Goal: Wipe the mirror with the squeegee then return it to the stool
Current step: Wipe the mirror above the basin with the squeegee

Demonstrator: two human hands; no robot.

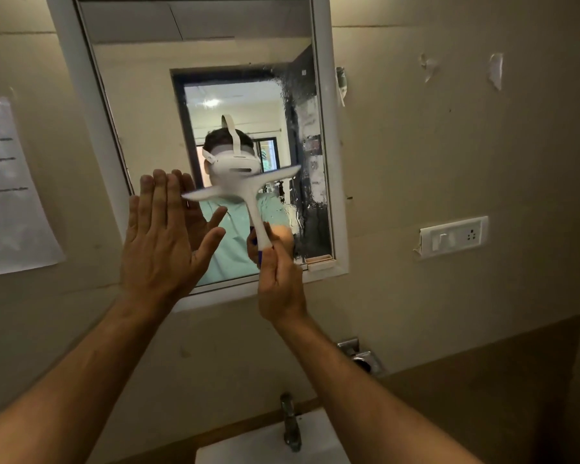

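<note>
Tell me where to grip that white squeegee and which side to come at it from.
Grip the squeegee low on its handle, coming from below, as the right hand does now. The handle hangs down from the wide blade, so fingers there stay off the mirror and leave the blade free. The left hand rests flat on the glass.
</note>
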